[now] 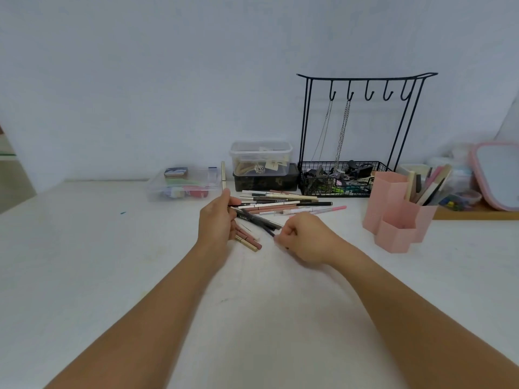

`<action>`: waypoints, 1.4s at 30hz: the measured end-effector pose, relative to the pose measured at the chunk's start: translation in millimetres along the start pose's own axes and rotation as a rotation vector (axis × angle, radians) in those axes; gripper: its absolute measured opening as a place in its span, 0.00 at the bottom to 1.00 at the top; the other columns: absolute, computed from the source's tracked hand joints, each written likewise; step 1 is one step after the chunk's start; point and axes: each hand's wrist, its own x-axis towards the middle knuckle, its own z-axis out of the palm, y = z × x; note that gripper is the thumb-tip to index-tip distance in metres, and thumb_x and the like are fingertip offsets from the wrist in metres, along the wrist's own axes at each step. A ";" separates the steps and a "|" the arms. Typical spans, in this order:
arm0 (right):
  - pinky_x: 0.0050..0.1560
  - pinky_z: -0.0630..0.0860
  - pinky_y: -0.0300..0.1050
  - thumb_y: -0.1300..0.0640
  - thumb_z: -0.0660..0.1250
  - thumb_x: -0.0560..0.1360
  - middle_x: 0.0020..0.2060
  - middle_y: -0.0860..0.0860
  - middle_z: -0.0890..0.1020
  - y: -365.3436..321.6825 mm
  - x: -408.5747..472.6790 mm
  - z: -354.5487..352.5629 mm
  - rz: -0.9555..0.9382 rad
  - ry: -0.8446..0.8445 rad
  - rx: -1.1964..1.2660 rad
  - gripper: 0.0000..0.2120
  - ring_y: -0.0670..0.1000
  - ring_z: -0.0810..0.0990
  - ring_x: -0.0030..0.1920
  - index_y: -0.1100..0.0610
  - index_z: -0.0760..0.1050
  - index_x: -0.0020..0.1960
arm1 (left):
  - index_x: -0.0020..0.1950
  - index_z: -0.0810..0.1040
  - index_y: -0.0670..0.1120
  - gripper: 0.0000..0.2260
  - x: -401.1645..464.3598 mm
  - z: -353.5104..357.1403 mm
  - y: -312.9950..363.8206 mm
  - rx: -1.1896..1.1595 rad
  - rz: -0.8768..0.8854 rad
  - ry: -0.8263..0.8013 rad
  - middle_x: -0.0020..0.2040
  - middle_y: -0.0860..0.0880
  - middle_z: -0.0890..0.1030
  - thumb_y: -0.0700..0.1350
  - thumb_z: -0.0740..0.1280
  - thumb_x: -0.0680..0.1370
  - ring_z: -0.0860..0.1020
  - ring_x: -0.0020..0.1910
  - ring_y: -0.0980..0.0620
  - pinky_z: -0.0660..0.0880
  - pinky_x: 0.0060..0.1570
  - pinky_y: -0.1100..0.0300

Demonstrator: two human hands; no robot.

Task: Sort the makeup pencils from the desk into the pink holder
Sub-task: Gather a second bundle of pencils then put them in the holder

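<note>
Desk: white desk (pixel 112 262), pale wall behind.
Writing: "MADIELI" on two makeup pencils (pixel 280 204).
Pencils: mid-frame pile, mostly lying left-right.
Left hand (pixel 217 220): fingers curled, holds one cream pencil (pixel 223 175) pointing up.
Right hand (pixel 304 238): pinches dark pencil (pixel 270 232).
Pink holder (pixel 393 214): right side.

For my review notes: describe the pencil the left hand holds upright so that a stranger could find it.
Start at the clear lidded box stacked on a dark box against the wall. Just left of it, a cream pencil stands upright, pinched in the left hand. Every other loose pencil lies flat in the pile on the desk.
</note>
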 end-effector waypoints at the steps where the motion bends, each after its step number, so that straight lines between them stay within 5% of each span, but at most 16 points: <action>1: 0.34 0.70 0.42 0.53 0.68 0.79 0.30 0.60 0.73 -1.4 -1.0 -4.9 -0.011 0.012 0.104 0.18 0.50 0.70 0.30 0.64 0.75 0.36 | 0.46 0.80 0.44 0.15 -0.4 0.3 0.1 -0.009 0.005 -0.009 0.26 0.53 0.64 0.53 0.63 0.84 0.62 0.22 0.58 0.61 0.21 0.64; 5: 0.30 0.70 0.39 0.52 0.67 0.80 0.28 0.50 0.76 -13.9 -3.6 -14.8 -0.075 0.099 0.609 0.15 0.46 0.72 0.28 0.56 0.78 0.37 | 0.47 0.81 0.44 0.12 -7.8 3.2 -0.2 -0.044 0.032 -0.145 0.29 0.52 0.66 0.54 0.71 0.79 0.64 0.23 0.56 0.67 0.21 0.63; 8: 0.30 0.70 0.38 0.55 0.67 0.80 0.27 0.48 0.78 -22.7 -5.0 1.1 -0.157 0.213 0.723 0.11 0.45 0.74 0.29 0.57 0.81 0.42 | 0.38 0.78 0.52 0.12 -17.8 12.0 -3.1 -0.018 0.067 -0.288 0.31 0.50 0.68 0.58 0.71 0.76 0.67 0.26 0.53 0.72 0.26 0.58; 12: 0.30 0.72 0.33 0.64 0.66 0.80 0.31 0.52 0.81 -29.0 -2.0 32.1 -0.224 0.250 0.769 0.08 0.45 0.78 0.30 0.62 0.80 0.43 | 0.49 0.80 0.47 0.13 -25.1 23.2 -9.2 -0.016 0.085 -0.346 0.35 0.46 0.77 0.56 0.65 0.82 0.74 0.30 0.52 0.70 0.29 0.59; 17: 0.32 0.75 0.36 0.66 0.70 0.76 0.29 0.51 0.82 -23.3 9.4 43.5 -0.232 0.269 0.673 0.06 0.45 0.79 0.29 0.61 0.83 0.41 | 0.45 0.73 0.47 0.14 -21.5 21.8 -15.8 0.014 0.093 -0.263 0.36 0.45 0.77 0.51 0.58 0.87 0.76 0.34 0.49 0.74 0.34 0.57; 21: 0.38 0.75 0.34 0.57 0.76 0.72 0.36 0.48 0.85 -7.7 18.6 33.0 -0.226 0.392 0.525 0.03 0.43 0.81 0.37 0.54 0.85 0.45 | 0.47 0.71 0.46 0.14 -13.2 14.7 -9.6 0.077 0.136 -0.171 0.32 0.48 0.73 0.52 0.56 0.87 0.72 0.26 0.52 0.76 0.25 0.56; 24: 0.48 0.75 0.41 0.49 0.74 0.74 0.45 0.43 0.81 13.7 24.3 23.0 -0.155 0.420 0.059 0.11 0.45 0.77 0.46 0.48 0.82 0.55 | 0.47 0.72 0.49 0.12 -4.4 5.0 -1.1 0.057 0.192 -0.075 0.27 0.54 0.67 0.50 0.56 0.87 0.67 0.23 0.55 0.68 0.20 0.63; 28: 0.53 0.75 0.45 0.49 0.73 0.75 0.52 0.46 0.81 21.6 27.2 19.9 -0.140 0.285 -0.054 0.12 0.48 0.77 0.53 0.49 0.82 0.58 | 0.47 0.74 0.51 0.13 3.0 -6.7 2.1 0.098 0.198 0.019 0.28 0.53 0.66 0.54 0.56 0.87 0.62 0.23 0.56 0.60 0.20 0.65; 33: 0.50 0.76 0.46 0.51 0.72 0.76 0.49 0.46 0.82 13.1 27.4 22.1 -0.177 0.302 -0.141 0.07 0.49 0.78 0.50 0.51 0.84 0.52 | 0.44 0.76 0.48 0.24 3.5 -7.5 6.2 0.058 0.046 0.078 0.21 0.56 0.66 0.62 0.51 0.85 0.63 0.18 0.59 0.59 0.19 0.64; 42: 0.37 0.71 0.45 0.50 0.74 0.75 0.36 0.51 0.81 6.1 24.3 15.8 0.012 0.239 -0.164 0.11 0.49 0.77 0.37 0.57 0.82 0.39 | 0.42 0.77 0.47 0.20 7.2 -7.6 0.4 0.031 -0.035 0.157 0.27 0.52 0.68 0.50 0.52 0.87 0.64 0.23 0.55 0.59 0.23 0.62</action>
